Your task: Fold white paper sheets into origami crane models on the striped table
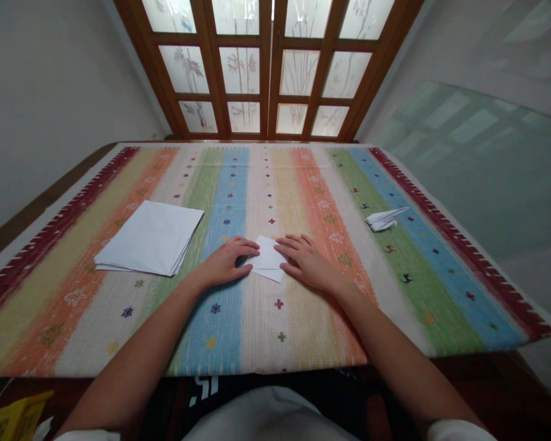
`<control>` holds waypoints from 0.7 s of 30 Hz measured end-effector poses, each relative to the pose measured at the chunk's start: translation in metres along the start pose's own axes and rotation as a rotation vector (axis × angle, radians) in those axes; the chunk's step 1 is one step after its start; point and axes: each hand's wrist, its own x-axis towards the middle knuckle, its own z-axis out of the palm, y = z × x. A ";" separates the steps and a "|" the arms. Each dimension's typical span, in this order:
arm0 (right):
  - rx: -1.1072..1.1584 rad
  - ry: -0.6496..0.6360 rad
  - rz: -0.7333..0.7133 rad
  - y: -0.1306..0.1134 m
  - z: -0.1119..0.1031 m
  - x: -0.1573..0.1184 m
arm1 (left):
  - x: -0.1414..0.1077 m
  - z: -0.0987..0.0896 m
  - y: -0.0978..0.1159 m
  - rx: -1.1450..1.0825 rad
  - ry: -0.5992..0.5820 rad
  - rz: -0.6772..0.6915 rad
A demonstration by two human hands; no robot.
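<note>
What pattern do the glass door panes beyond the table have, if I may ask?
Frosted panes with bamboo sketches, shown best in the head view.

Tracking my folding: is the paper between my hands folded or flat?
Folded: the white paper shows a second layer along its lower edge.

A small piece of folded white paper (269, 260) lies flat on the striped cloth (275, 343) near the middle of the frame, its corners angled, with the fingertips of the left hand (224, 263) and the right hand (305, 263) touching it from either side. Well to the left sits a squarish stack of white paper sheets (149, 237), slightly uneven at the edges and lying askew. To the right, a small white folded paper plane (383, 218) lies on its side, nose pointing right.
</note>
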 end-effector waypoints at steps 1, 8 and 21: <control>0.013 0.009 -0.001 0.001 -0.001 -0.001 | 0.000 0.001 0.001 -0.001 0.011 -0.005; 0.163 0.059 0.040 0.002 -0.009 -0.002 | 0.000 0.007 0.005 -0.032 0.014 -0.060; 0.513 0.203 0.109 0.002 -0.003 0.002 | 0.001 0.009 0.010 -0.062 0.063 -0.032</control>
